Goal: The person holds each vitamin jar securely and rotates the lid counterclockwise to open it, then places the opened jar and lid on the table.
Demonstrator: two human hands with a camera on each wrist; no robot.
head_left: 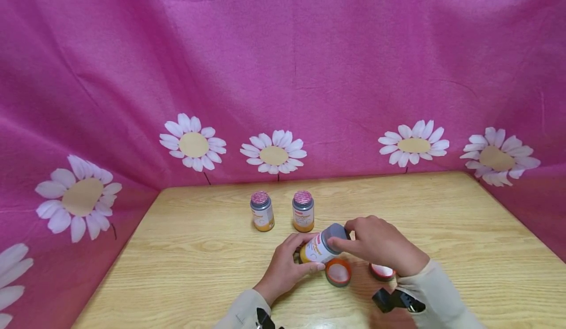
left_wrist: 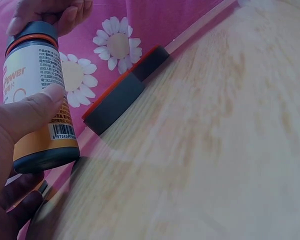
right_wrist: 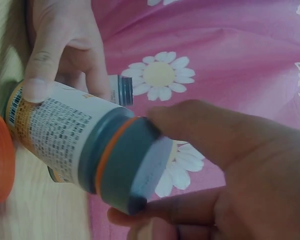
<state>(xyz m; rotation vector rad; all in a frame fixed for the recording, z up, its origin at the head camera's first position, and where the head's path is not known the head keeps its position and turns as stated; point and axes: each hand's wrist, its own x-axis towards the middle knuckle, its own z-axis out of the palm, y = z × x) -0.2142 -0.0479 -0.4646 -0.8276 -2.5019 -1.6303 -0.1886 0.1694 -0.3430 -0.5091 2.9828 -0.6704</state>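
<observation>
My left hand [head_left: 285, 267] grips a supplement bottle [head_left: 316, 251] round its body, the bottle tilted with its top toward the right. The bottle has a white and orange label with small print and a barcode. My right hand [head_left: 382, 243] pinches the grey cap [right_wrist: 127, 165] between thumb and fingers. An orange ring shows at the cap's lower edge, where it meets the bottle's neck. Beneath the hands, a loose cap [head_left: 338, 272] with an orange rim lies inside-up on the table. Another loose cap [head_left: 382, 271] lies under my right wrist, partly hidden.
Two more bottles [head_left: 263, 212] [head_left: 303, 212] stand upright without caps farther back, their mouths covered by pink printed seals. The wooden table [head_left: 185, 260] meets a pink cloth [head_left: 336, 73] with large white daisies along its back and sides.
</observation>
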